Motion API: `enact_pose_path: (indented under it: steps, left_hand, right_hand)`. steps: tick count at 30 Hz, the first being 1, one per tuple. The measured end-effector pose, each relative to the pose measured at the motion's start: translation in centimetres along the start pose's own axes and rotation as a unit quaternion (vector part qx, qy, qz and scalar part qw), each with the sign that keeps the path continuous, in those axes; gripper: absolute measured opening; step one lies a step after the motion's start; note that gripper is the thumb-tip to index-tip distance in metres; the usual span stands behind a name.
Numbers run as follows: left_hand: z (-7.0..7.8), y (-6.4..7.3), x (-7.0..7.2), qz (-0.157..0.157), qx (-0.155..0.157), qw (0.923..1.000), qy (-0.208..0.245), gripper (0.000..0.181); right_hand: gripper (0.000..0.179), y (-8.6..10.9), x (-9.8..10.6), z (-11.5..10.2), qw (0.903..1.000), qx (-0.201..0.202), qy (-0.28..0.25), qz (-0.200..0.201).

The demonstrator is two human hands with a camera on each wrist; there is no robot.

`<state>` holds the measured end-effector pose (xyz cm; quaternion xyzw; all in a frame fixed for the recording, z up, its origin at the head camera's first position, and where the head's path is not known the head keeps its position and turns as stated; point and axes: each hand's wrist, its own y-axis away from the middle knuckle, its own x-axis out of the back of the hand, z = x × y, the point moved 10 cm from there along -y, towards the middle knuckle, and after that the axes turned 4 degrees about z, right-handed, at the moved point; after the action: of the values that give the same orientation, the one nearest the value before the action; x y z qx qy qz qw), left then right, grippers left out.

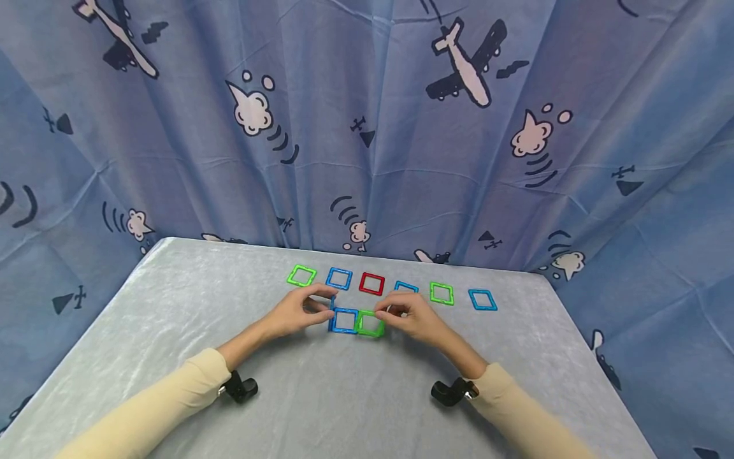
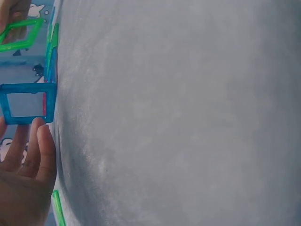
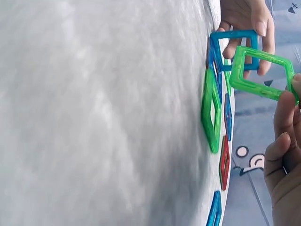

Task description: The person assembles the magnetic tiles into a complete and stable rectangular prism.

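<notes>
Two forearms in cream sleeves reach in from the near side, angled inward toward each other, each with a black wrist-worn device at the cuff. The left hand is turned sideways, palm inward, its thumb and fingers parted yet clamped on a blue square frame of translucent plastic that stands upright. The right hand is bent inward at the wrist, fingers curled, thumb and fingertips pinched together on one side of a green square frame of translucent plastic, raised and tilted

Between the hands, a flat blue plastic square frame and a flat green plastic square frame lie side by side on the worktop, which wears a pale grey cloth; the upright blue frame is at the left edge of the flat blue one, and the held green frame is above the worktop, near the flat green one

Farther off runs a row of plastic square frames, left to right: green, blue, red, blue partly hidden by the right hand, green, blue. Behind hangs a blue curtain printed with aeroplanes
</notes>
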<state>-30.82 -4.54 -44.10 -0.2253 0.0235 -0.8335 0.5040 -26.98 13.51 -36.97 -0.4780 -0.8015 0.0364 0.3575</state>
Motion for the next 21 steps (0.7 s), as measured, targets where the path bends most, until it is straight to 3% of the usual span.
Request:
enact_pose_path:
  steps: [21]
  left_hand:
    - [-0.2, -0.1, 0.1, -0.017, -0.011, 0.9998, 0.005, 0.047]
  right_hand:
    - [0.008, -2.1, -3.8, -0.9, 0.9985, 0.044, 0.012, -0.029]
